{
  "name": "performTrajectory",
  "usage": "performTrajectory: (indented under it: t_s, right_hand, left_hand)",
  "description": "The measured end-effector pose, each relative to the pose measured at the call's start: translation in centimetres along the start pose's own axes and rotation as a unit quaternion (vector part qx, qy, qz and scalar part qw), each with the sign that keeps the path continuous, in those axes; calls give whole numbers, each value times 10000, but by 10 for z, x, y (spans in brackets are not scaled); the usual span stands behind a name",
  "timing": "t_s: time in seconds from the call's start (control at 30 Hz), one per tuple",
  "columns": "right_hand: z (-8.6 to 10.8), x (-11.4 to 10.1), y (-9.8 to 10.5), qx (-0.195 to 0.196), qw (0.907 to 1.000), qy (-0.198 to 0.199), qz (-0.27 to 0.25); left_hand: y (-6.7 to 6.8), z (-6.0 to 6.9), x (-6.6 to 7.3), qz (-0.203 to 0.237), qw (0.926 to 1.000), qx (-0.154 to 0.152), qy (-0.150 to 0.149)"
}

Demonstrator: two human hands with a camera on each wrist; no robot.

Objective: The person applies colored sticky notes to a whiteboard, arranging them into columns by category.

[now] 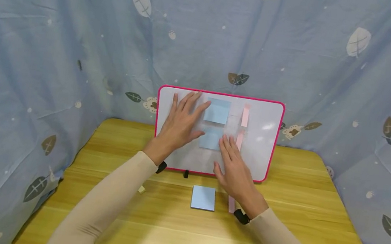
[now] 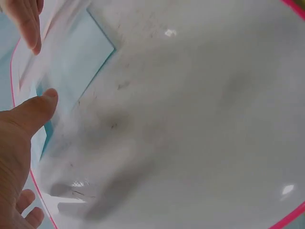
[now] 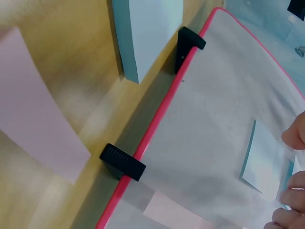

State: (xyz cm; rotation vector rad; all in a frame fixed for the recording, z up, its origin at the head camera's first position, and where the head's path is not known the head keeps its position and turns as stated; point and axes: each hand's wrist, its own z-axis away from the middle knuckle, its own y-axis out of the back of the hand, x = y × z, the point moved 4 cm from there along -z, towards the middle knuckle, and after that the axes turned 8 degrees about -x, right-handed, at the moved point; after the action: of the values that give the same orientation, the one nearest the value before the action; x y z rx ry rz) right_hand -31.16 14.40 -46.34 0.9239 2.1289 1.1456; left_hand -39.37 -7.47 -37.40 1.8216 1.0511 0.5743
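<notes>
One blue note (image 1: 210, 138), the lower, lies on the whiteboard (image 1: 257, 152) between left hand (image 1: 180, 126) and right hand (image 1: 237, 170), fingers extended.

Gap, left hand (image 1: 178, 125) to right hand (image 1: 237, 171); whiteboard (image 1: 257, 149) behind

No words or numbers can be read on the white board (image 1: 259, 145), the blue notes (image 1: 217, 111), the blue pad (image 1: 204, 198) or the pink strips (image 1: 245, 116). Small dark marks (image 2: 123, 85) are seen on the board, but they cannot be read.
</notes>
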Motion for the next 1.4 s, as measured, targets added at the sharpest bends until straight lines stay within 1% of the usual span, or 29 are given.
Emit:
performTrajectory:
  t_s: [0.17,0.4,0.53,0.7,0.87,1.07,1.2,1.3,1.4]
  right_hand:
    - [9,-4,1,21,9999,69,-96]
    - [17,-3,4,-19,9999,-11,-137]
    - [21,-4,4,-57,9998,-60,-172]
    - [26,-5,2,-52,9997,-48,-216]
    - [32,-7,-1,-72,9994,83,-327]
    - [38,-9,-5,-417,9980,253,-411]
    - [43,-12,-7,-676,9956,381,-523]
    - [46,-15,-8,-824,9939,440,-590]
    - [49,-17,-9,-922,9927,473,-616]
  left_hand:
    - [0,16,4,28,9999,-9,-162]
    - [-2,34,12,271,9985,104,-458]
    - [-6,45,18,323,9975,50,-625]
    - [-11,59,21,358,9967,-34,-724]
    - [-18,72,24,369,9959,-233,-795]
    - [-26,88,27,576,9922,-495,-994]
    - [-34,98,29,709,9881,-787,-1119]
    - [-40,104,31,729,9852,-1088,-1108]
    - [-45,109,33,764,9829,-1208,-1164]
